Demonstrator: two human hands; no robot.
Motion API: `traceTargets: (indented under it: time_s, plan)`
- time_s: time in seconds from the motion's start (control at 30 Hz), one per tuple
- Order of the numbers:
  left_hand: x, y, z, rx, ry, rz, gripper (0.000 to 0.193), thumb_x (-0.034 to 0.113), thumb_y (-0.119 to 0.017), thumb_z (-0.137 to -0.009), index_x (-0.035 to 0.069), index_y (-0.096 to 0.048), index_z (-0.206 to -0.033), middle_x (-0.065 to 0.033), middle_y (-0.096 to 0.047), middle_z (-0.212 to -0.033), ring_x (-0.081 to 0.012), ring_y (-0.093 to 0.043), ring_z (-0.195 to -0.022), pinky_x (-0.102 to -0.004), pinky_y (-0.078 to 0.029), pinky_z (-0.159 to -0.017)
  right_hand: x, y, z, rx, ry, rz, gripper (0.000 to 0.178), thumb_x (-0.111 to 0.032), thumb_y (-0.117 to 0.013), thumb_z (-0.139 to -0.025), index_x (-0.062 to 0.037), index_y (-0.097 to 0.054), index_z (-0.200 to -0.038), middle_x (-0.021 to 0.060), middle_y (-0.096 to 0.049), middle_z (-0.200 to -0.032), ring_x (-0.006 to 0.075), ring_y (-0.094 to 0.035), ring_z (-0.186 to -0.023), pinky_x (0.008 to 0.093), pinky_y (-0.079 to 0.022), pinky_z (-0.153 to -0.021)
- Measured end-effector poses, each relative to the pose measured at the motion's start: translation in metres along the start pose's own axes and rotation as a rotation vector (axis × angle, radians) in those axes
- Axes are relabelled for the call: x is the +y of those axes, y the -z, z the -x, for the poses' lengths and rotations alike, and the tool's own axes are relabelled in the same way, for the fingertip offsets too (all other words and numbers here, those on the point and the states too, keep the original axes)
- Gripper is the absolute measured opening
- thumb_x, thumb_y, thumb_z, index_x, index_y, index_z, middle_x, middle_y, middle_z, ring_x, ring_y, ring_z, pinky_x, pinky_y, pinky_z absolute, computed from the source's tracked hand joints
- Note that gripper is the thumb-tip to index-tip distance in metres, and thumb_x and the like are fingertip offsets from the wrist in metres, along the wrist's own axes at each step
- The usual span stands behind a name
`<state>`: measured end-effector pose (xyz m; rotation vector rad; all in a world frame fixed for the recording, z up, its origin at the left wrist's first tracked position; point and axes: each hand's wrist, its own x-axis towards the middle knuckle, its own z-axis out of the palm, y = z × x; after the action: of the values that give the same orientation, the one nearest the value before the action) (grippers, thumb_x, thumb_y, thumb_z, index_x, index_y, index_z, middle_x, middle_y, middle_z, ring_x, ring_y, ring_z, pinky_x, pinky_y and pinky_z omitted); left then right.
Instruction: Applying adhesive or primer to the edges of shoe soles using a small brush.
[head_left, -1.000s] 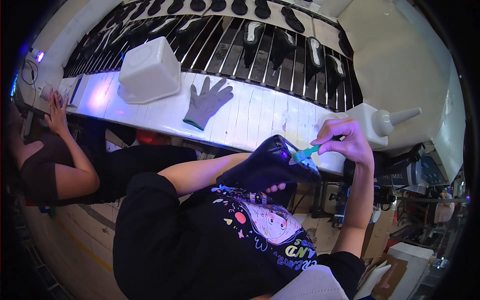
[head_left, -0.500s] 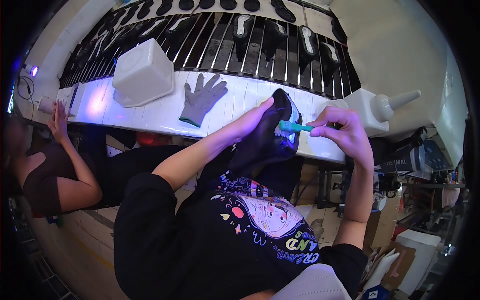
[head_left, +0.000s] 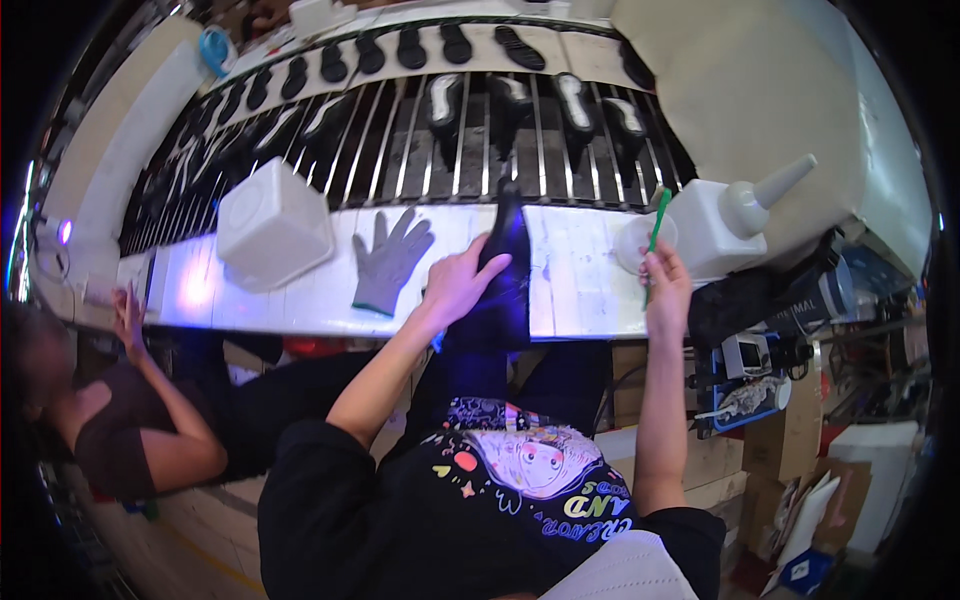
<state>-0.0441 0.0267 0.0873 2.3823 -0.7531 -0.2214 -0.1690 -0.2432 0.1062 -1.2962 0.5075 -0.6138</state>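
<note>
My left hand point(head_left: 462, 283) is closed around a black boot point(head_left: 508, 245), which points away from me over the edge of the white bench. The boot's sole is turned out of sight. To the right, my right hand point(head_left: 667, 285) pinches a green brush point(head_left: 659, 222), held upright at a round white dish point(head_left: 631, 240); its bristles are too small to make out. A grey glove point(head_left: 388, 265) with a green cuff lies flat on the bench, left of my left hand.
A white square container point(head_left: 272, 228) stands at the left. A white bottle point(head_left: 705, 225) with a long nozzle lies beside the dish. Several black shoe parts rest on a rod conveyor point(head_left: 400, 150) behind the bench point(head_left: 580, 275). A co-worker's hand point(head_left: 128, 318) is at far left.
My right hand has taken the brush off the boot's sole, over to the dish at the right. My left hand has turned the boot, so its white-smeared sole no longer shows.
</note>
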Motion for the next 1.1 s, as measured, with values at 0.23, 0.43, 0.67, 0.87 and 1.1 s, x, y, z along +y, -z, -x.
traceTargets:
  time_s: [0.23, 0.43, 0.67, 0.87, 1.1]
  plan:
    - [0.005, -0.033, 0.062, 0.070, -0.088, -0.235, 0.103, 0.063, -0.054, -0.079, -0.007, -0.013, -0.143, -0.0316, -0.019, -0.146, -0.0444, -0.019, -0.136, -0.0582, -0.016, -0.107, 0.105, 0.016, 0.017, 0.207, -0.160, -0.252, 0.034, 0.007, -0.053, -0.087, 0.0052, -0.045, -0.120, 0.0156, -0.055, -0.109, 0.0159, -0.055, -0.087, 0.0269, -0.049, -0.076]
    - [0.012, -0.037, 0.088, 0.130, -0.208, -0.289, 0.106, 0.007, -0.076, -0.057, 0.011, -0.021, -0.147, -0.0232, -0.017, -0.150, -0.0439, -0.015, -0.138, -0.0599, -0.015, -0.108, 0.111, -0.005, 0.041, 0.335, 0.092, -0.039, 0.052, 0.010, -0.049, -0.085, 0.0003, -0.031, -0.133, 0.0161, -0.040, -0.130, 0.0252, -0.042, -0.121, 0.0359, -0.033, -0.105]
    - [-0.005, 0.011, 0.070, 0.395, 0.027, 0.337, 0.065, 0.016, -0.074, -0.075, -0.004, -0.045, -0.129, -0.0188, -0.063, -0.109, -0.0345, -0.063, -0.096, -0.0379, -0.050, -0.085, 0.082, -0.019, 0.065, 0.396, 0.500, 0.376, 0.058, 0.010, -0.045, -0.083, 0.0026, -0.025, -0.137, 0.0177, -0.028, -0.143, 0.0305, -0.028, -0.135, 0.0462, -0.021, -0.112]
    - [-0.046, 0.060, 0.032, 0.539, 0.299, 1.195, 0.033, 0.017, -0.068, -0.084, -0.006, -0.061, -0.106, -0.0091, -0.067, -0.094, -0.0127, -0.062, -0.081, -0.0258, -0.050, -0.074, 0.076, -0.021, 0.075, 0.341, 0.492, 0.423, 0.058, 0.009, -0.044, -0.083, 0.0017, -0.025, -0.138, 0.0171, -0.028, -0.143, 0.0304, -0.026, -0.136, 0.0463, -0.020, -0.112]
    - [-0.097, 0.101, -0.097, 1.044, 0.123, 0.454, 0.046, 0.024, -0.071, -0.080, -0.002, -0.058, -0.115, -0.0169, -0.068, -0.094, -0.0229, -0.065, -0.084, -0.0319, -0.048, -0.078, 0.060, -0.021, 0.072, 0.380, 0.540, 0.460, 0.056, 0.007, -0.047, -0.084, 0.0016, -0.028, -0.137, 0.0157, -0.031, -0.142, 0.0286, -0.029, -0.134, 0.0443, -0.023, -0.112]
